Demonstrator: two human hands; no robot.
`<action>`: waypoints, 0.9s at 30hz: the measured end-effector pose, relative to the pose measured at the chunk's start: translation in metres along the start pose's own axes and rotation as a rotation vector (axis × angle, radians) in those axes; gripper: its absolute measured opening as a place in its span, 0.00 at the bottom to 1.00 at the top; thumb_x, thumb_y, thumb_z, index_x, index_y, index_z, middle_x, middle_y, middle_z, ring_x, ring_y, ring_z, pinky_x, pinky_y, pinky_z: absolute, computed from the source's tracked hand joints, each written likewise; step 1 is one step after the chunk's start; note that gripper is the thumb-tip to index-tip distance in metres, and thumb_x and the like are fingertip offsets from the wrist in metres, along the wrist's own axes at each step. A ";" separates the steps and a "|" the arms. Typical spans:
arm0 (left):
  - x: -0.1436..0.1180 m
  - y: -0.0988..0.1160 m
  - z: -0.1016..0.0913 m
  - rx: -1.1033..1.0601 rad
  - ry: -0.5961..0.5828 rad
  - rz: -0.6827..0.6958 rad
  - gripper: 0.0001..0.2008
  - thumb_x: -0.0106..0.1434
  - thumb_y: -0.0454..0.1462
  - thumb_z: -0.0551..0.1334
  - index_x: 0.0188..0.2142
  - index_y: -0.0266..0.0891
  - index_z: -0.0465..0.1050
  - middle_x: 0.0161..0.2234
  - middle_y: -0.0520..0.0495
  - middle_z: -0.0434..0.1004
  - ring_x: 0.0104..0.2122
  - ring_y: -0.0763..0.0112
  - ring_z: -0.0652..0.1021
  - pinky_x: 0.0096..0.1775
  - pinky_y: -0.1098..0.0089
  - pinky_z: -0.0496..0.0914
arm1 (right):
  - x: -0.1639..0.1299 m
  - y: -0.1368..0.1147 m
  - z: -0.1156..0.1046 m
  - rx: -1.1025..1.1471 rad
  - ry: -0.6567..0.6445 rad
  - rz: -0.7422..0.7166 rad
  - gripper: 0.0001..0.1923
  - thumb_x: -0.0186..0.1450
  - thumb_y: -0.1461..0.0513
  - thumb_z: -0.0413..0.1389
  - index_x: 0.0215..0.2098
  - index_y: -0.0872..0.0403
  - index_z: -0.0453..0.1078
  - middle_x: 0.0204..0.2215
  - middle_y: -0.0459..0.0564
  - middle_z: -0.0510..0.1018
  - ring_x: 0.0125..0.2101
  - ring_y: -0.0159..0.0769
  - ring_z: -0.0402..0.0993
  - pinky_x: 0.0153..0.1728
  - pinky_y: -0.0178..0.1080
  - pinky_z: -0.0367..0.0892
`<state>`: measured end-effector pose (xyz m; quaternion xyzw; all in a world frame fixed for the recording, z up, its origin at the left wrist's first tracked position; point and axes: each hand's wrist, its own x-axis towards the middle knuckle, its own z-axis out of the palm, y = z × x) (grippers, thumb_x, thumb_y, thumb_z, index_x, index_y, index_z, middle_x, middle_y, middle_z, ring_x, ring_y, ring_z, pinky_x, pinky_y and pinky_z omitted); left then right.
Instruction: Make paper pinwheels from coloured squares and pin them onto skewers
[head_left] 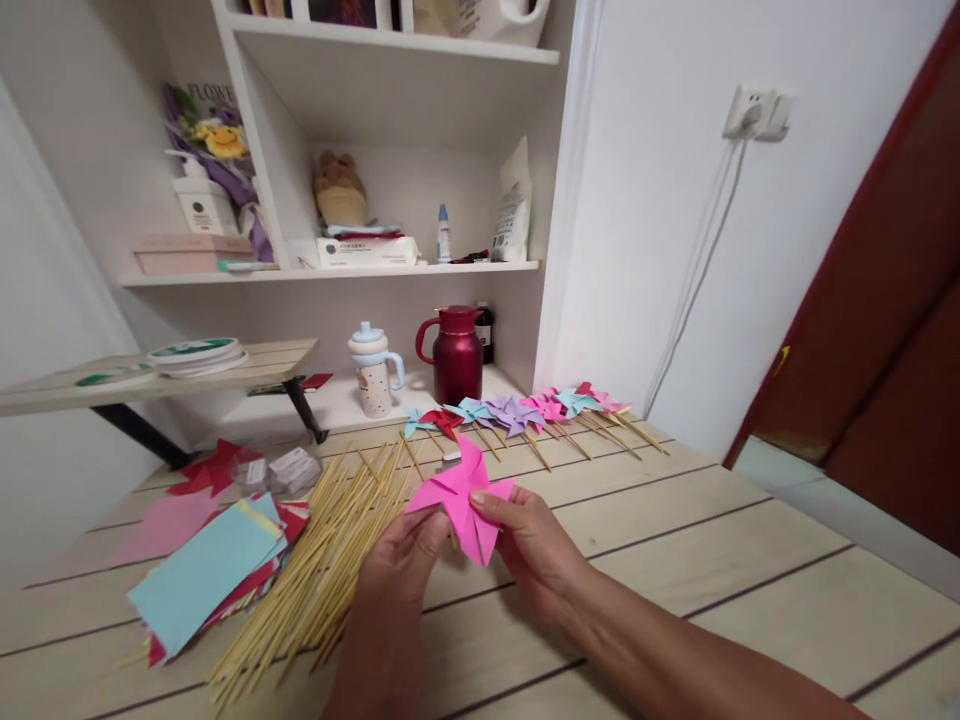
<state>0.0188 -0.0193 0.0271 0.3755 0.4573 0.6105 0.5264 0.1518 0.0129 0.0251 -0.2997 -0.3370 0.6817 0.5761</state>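
A bright pink paper pinwheel (459, 487) is held up over the table between my two hands. My right hand (541, 548) pinches it near the centre, with the thumb on the front and the fingers behind the right blades. At its lower left edge, my left hand (401, 560) is closed on it, the thumb close to the blade and the other fingers partly hidden. Just left of my left hand lies a loose pile of thin wooden sticks (322, 560). Behind the pinwheel, a row of finished pinwheels on sticks (514, 415) in several colours lies along the table's back.
Coloured paper sheets (206, 570), a red paper piece (214, 468) and small clear boxes (289, 470) lie at the left of the slatted table (675, 560). A cup (375, 375) and a red jug (457, 360) stand at the back. A raised stand (277, 355) overhangs the left.
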 end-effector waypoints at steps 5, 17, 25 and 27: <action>-0.003 -0.001 0.000 -0.008 -0.075 -0.053 0.20 0.53 0.45 0.70 0.41 0.34 0.80 0.40 0.40 0.83 0.44 0.57 0.79 0.50 0.61 0.68 | -0.007 0.004 0.007 0.017 -0.031 0.012 0.13 0.46 0.59 0.72 0.24 0.59 0.78 0.21 0.49 0.80 0.23 0.31 0.68 0.30 0.34 0.61; -0.014 0.012 0.012 -0.018 0.036 -0.038 0.16 0.49 0.43 0.72 0.36 0.35 0.82 0.32 0.44 0.84 0.36 0.60 0.81 0.46 0.62 0.70 | -0.011 0.005 0.008 -0.015 -0.024 0.020 0.13 0.46 0.59 0.72 0.24 0.59 0.78 0.22 0.48 0.80 0.25 0.32 0.70 0.32 0.35 0.62; -0.012 0.010 0.007 0.104 0.097 -0.098 0.14 0.48 0.42 0.71 0.32 0.35 0.82 0.27 0.46 0.83 0.29 0.63 0.80 0.35 0.68 0.70 | -0.013 0.010 0.007 -0.025 -0.071 0.031 0.12 0.50 0.59 0.70 0.27 0.59 0.77 0.23 0.48 0.80 0.26 0.34 0.71 0.33 0.37 0.62; -0.010 0.007 0.006 0.120 0.139 -0.079 0.12 0.47 0.41 0.72 0.30 0.36 0.81 0.28 0.47 0.83 0.29 0.64 0.79 0.34 0.69 0.70 | -0.014 0.011 0.007 -0.040 -0.083 0.023 0.11 0.51 0.59 0.70 0.28 0.59 0.78 0.23 0.47 0.79 0.27 0.34 0.71 0.34 0.36 0.62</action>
